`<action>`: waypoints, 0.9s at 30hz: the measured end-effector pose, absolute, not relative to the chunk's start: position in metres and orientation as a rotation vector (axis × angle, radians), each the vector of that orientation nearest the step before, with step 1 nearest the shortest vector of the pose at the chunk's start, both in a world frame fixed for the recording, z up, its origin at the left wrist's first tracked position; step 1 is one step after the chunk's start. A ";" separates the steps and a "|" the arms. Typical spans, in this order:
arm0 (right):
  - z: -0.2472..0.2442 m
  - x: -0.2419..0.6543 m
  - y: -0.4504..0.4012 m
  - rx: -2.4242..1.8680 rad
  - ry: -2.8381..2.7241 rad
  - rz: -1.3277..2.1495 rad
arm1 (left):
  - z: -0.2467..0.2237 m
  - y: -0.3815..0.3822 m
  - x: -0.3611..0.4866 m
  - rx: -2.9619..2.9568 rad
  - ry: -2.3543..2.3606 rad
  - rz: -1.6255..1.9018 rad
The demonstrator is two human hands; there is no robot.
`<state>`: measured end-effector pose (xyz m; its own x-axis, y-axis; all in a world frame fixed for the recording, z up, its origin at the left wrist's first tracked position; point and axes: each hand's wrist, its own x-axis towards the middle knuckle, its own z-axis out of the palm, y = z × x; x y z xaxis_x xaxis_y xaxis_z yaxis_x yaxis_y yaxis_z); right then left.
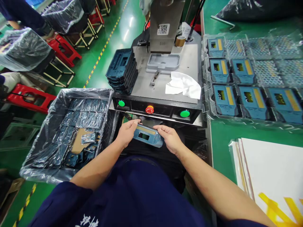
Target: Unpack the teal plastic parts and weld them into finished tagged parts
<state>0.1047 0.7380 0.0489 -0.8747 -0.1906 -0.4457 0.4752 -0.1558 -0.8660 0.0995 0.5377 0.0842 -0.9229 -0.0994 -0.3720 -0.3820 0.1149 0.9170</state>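
Note:
Between my two hands I hold a blue-grey plastic housing panel [151, 138] with a rectangular window and a yellowish strip. My left hand [127, 132] grips its left end, and my right hand [170, 138] pinches its upper right corner. The panel is tilted, just in front of the press machine's front edge. Behind it on the machine's metal plate sits a grey fixture [163, 62], with no panel in it. A stack of dark blue plastic housings [121, 71] stands on the plate's left side, and a crumpled white cloth [183, 84] lies on the right.
Green buttons [185, 113] and a red emergency stop [149, 109] line the machine's front. A plastic-lined bin [63, 176] of wrapped parts stands left. Right, a clear blister tray [208, 108] holds several similar panels, near white sheets [272, 167]. Red stools [33, 99] and people are farther left.

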 end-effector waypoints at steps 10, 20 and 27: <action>0.049 0.104 0.739 0.322 1.642 -2.084 | 0.096 0.532 0.097 -0.629 1.831 2.019; 0.063 0.109 0.749 -0.498 2.472 -1.676 | 0.092 0.532 0.101 -0.704 1.882 2.144; 0.103 0.116 0.765 -1.030 2.713 -0.989 | 0.096 0.529 0.098 -0.867 1.651 2.163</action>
<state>0.1164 0.7647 0.1030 -0.7715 -0.6185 0.1492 -0.5694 0.5667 -0.5955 0.0977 0.5288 0.0961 -0.7789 -0.1304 -0.6134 -0.5573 -0.3046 0.7724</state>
